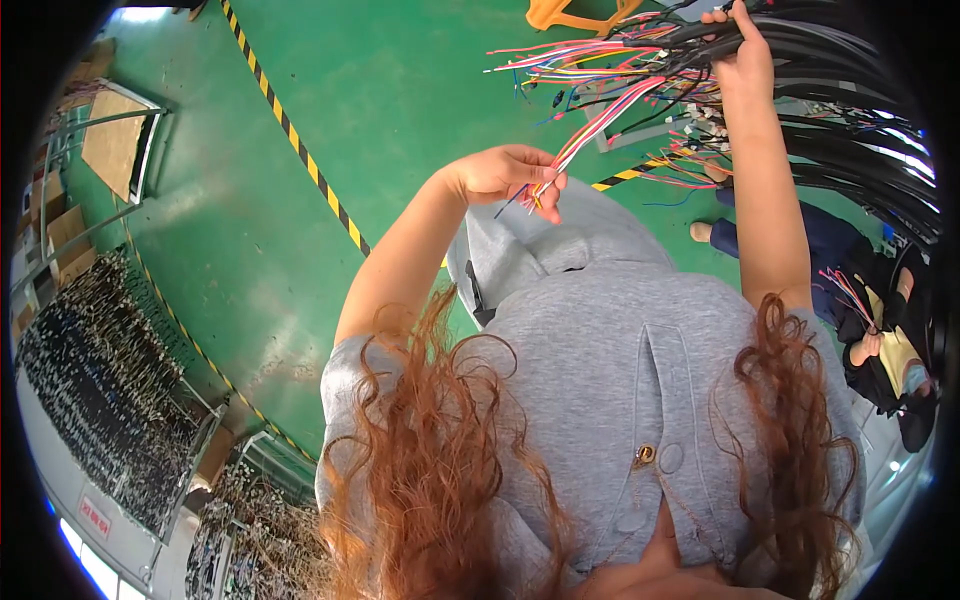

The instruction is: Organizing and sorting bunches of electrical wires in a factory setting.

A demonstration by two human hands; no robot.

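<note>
My left hand is closed in a pinch around the loose ends of a bunch of coloured wires, mostly white, red, pink and yellow. The short wire tips poke out below its fingers. From there the bunch slants up and right toward a thick mass of black cables. My right hand is raised among these cables, with its fingers wrapped around a black one; part of the grip is hidden. More stripped coloured wire ends fan out to the left of it.
A co-worker at the right holds another bunch of coloured wires. An orange plastic stool stands at the top. Black-and-yellow tape crosses the green floor. At the left are racks hung with dense cables and cardboard boxes.
</note>
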